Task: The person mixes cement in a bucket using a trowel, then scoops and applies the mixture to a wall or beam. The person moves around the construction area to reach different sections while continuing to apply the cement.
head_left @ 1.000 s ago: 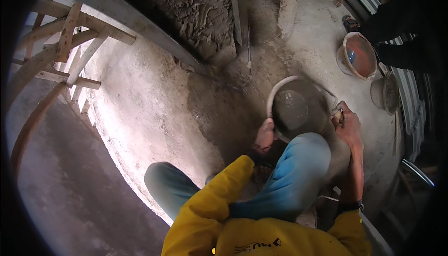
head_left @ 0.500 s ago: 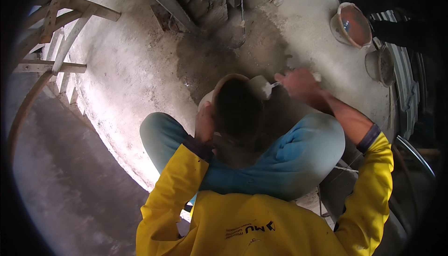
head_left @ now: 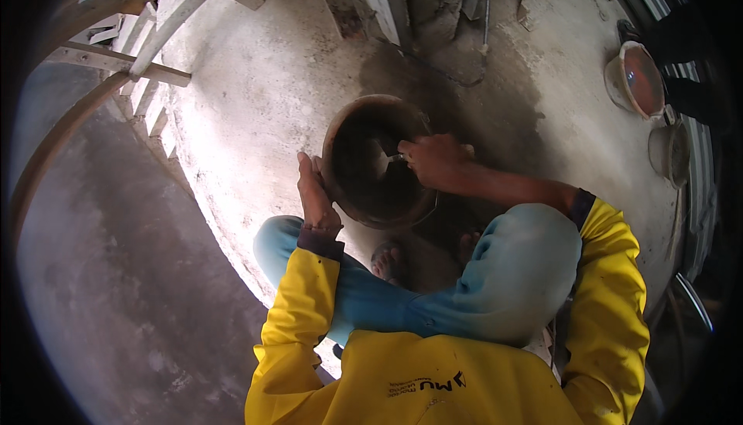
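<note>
In front of my knees is a round dark bucket [head_left: 340, 193], its mouth facing me and its inside in deep shadow. My left hand [head_left: 313, 197] holds the bucket at its left side, with the fingers along the outer wall near the rim. From the right, my right hand [head_left: 437, 162] reaches over the rim, closed round the handle of a small trowel [head_left: 380, 163]. The trowel's pale blade is inside the bucket. What lies at the bottom is too dark to make out. My bare foot [head_left: 387, 261] shows just below the bucket.
A dark wet patch [head_left: 503, 107] stains the concrete floor beyond the bucket. Two basins, one with reddish contents [head_left: 642, 80] and one grey [head_left: 669, 154], stand far right beside a person's dark-clad legs [head_left: 681, 46]. A wooden frame [head_left: 162, 73] stands left, near the floor's edge [head_left: 209, 231].
The bucket's mouth has come into fuller view. My right hand has brought the trowel from the right rim into the bucket. My left hand stays at the bucket's left side.
</note>
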### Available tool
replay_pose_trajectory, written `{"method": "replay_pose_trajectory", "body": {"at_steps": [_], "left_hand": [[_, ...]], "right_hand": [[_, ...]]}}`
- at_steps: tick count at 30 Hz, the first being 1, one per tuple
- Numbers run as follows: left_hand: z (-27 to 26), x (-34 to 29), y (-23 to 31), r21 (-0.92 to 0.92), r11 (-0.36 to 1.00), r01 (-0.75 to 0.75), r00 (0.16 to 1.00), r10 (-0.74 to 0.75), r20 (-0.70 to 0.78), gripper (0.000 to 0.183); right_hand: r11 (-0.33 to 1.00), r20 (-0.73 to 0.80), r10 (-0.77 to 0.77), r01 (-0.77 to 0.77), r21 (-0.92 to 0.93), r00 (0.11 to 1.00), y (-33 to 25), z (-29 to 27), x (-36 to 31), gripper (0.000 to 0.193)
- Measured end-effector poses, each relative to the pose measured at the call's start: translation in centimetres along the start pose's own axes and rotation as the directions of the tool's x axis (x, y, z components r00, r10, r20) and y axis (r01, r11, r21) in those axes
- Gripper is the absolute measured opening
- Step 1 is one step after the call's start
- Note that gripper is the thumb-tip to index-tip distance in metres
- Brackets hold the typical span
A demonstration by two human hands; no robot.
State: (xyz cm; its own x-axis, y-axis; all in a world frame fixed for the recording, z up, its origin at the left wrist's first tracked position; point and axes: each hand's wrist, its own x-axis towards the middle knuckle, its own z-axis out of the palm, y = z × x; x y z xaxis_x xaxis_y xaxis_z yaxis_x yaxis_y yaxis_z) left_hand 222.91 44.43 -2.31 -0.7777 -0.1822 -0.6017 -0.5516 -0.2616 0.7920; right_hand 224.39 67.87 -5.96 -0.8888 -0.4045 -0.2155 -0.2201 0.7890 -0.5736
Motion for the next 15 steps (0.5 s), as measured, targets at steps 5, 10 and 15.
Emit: {"method": "replay_pose_trajectory", "body": {"at_steps": [5,10,15], "left_hand": [[0.3,1.6,3.3,0.041,0.998,-0.039,0.999,0.039,-0.001,0.052],[-5.8,8.3,0.7,-0.161,0.986,-0.039,0.998,0.030,-0.058,0.057],[-9.9,12.9,-2.1,-0.156,0.964,-0.217,0.971,0.197,-0.135,0.049]], "right_hand": [[0.987,-0.040,-0.062,0.067,0.147,0.997,-1.0,0.2,2.9,0.018],[0.870,-0.127,0.027,0.039,0.492,0.992,0.9,-2.4,2.2,0.030],[0.953,-0.325,0.087,0.016,0.302,0.942,3.3,-8.7,-1.1,0.036]]}}
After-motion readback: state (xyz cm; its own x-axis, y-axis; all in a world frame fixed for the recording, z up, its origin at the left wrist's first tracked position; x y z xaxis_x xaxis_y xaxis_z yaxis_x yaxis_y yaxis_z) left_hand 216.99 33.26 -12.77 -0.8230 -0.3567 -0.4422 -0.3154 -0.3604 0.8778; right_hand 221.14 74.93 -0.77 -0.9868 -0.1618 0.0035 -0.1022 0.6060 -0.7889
